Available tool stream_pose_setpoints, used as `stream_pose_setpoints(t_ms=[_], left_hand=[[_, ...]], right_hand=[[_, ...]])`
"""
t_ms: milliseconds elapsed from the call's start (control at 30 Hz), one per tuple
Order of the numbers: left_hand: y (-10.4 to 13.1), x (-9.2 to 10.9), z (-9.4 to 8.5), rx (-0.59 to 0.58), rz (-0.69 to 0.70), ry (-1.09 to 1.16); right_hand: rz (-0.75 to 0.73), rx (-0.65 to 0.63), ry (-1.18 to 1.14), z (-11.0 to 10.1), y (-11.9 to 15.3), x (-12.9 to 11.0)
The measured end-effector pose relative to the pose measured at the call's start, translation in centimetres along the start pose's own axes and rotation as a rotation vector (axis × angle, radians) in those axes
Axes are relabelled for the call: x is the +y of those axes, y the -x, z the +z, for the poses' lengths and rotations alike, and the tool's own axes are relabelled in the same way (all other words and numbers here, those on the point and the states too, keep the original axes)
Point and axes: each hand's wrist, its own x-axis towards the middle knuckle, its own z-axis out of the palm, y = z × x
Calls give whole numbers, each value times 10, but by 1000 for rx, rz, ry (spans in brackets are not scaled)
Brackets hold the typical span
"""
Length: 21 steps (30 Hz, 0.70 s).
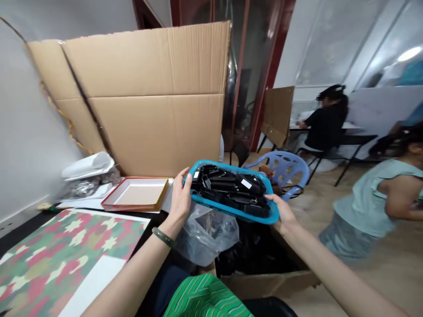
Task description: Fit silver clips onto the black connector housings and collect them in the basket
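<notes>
A blue plastic basket (272, 215) filled with black plastic parts (228, 185) is held up in the middle of the view. My left hand (181, 196) grips its left end, thumb up at the rim, with a green bangle on the wrist. At the right end, my right hand (280, 211) holds the rim, its thumb over the edge. Below the basket hang a clear plastic bag (211, 231) and an open cardboard box (271, 281) with dark items inside.
A camouflage-patterned sheet (76, 246), a shallow open box (135, 193) and wrapped white items (87, 167) lie on the left table. Large cardboard (148, 97) stands behind. A purple chair (284, 169) and two people (327, 119) are at the right.
</notes>
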Motion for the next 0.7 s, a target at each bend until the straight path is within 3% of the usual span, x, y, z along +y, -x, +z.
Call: stream_pose_setpoints(t_ms=[167,300,400,467,567,700], left_hand=[[15,-68,43,-101,-39,-35],[27,-138,54,-313,90,-394],[36,-176,57,-503,201,-683],[41,-188,58,-610,219,-904],[42,-191,61,-738,144,-1139],[37,-189,68,-823,-2,-1213]], right_hand=[[-27,178,31,-56,-16,31],[-77,271,64,-91,-20,62],[-91,318,107,-113,-20,89],[-83,332,139,-126,-19,108],[-76,328,190,-138,-18,136],[-61,285,246,-140,-21,164]])
